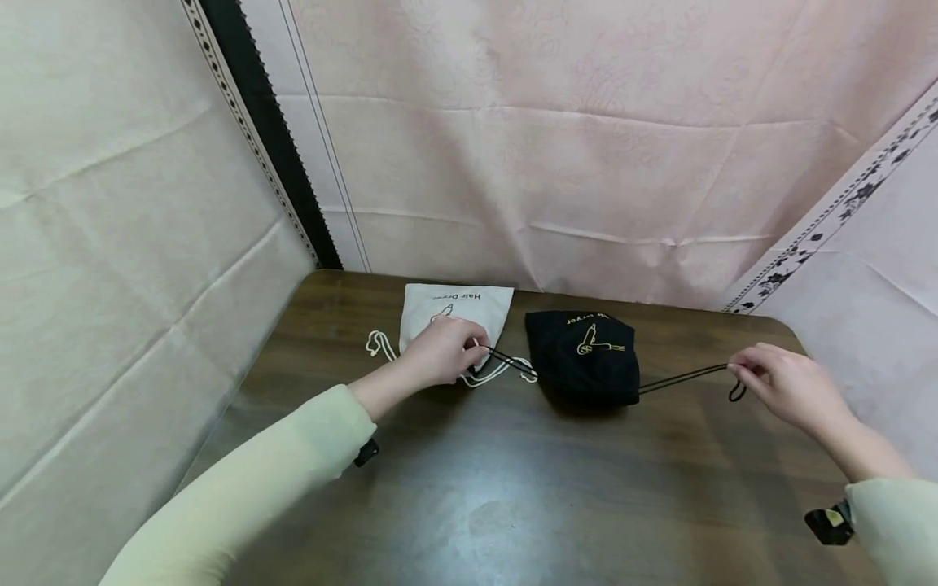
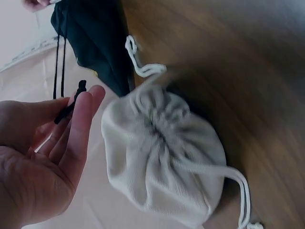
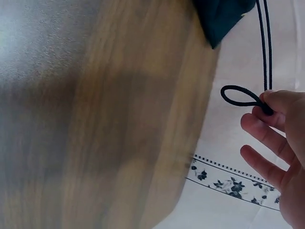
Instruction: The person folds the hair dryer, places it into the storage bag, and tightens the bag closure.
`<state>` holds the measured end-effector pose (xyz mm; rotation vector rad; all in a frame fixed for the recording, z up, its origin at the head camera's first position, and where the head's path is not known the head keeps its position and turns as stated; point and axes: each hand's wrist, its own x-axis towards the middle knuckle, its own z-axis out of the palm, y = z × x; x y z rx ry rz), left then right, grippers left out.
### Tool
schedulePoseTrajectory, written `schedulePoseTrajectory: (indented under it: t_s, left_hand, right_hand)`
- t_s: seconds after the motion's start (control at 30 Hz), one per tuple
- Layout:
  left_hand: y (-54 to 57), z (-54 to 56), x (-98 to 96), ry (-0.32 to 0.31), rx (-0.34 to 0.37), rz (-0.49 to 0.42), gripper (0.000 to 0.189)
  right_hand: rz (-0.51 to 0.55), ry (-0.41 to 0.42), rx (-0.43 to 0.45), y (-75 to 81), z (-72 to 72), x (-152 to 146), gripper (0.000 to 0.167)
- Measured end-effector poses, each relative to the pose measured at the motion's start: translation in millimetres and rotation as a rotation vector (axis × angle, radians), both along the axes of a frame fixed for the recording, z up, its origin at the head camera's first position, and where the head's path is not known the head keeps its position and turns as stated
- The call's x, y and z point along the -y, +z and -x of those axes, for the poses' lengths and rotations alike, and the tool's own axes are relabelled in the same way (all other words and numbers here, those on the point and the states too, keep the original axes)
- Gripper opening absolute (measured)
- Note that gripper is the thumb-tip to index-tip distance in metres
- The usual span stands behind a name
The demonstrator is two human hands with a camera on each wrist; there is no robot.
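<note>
A black drawstring bag with a gold hair dryer print sits toward the back of the table. From its two sides run doubled black cords, pulled out straight. My left hand pinches the left cord between thumb and fingers, in front of the white bag. My right hand pinches the right cord, with a small loop of its end hanging free. The white drawstring bag, marked "Hair Dryer", is gathered at its mouth, and its white cords trail out on both sides.
The brown wooden table has rounded back corners. Pale patterned cloth hangs behind it and along both sides, with a floral border at the right. A black wrist device shows by the right sleeve.
</note>
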<state>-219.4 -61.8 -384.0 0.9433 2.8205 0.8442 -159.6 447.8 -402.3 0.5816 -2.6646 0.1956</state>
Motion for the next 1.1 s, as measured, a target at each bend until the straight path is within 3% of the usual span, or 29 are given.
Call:
schedulePoseTrajectory:
  t_s: [0.17,0.33,0.53,0.67,0.87,1.0,1.1]
  left_hand:
    - [-8.0,-3.1,-15.6,0.029,-0.079,0.031,0.010]
    - [-21.2,-4.6,-33.5,0.030,-0.097,0.039,0.008]
    - [-38.0,-3.6,-53.8,0.026,-0.111,0.025,0.006]
    - [-42.1,-4.3,-60.8,0.044,-0.111,0.026,0.018]
    - [-31.2,-11.8,-55.2,0.012,-0.163,0.043,0.036]
    - [-13.2,-19.5,-40.4,-0.041,-0.214,0.069,0.042]
    - [-1.0,-24.9,-22.3,-0.046,-0.259,0.112,0.044]
  right_hand:
    - [-0.007,0.018,0.057,-15.5,3.7,8.8,0.016]
    - [0.035,0.051,0.105,-28.6,5.9,24.3,0.016]
    - [0.099,0.065,0.188,-31.3,7.3,45.2,0.008]
    - [0.114,0.059,0.236,-28.6,7.8,54.8,0.009]
    - [0.101,0.061,0.280,-12.9,5.9,64.1,0.021]
    - [0.083,0.057,0.299,-0.1,1.6,67.0,0.023]
    - [0.074,0.055,0.313,5.7,-2.2,68.1,0.026]
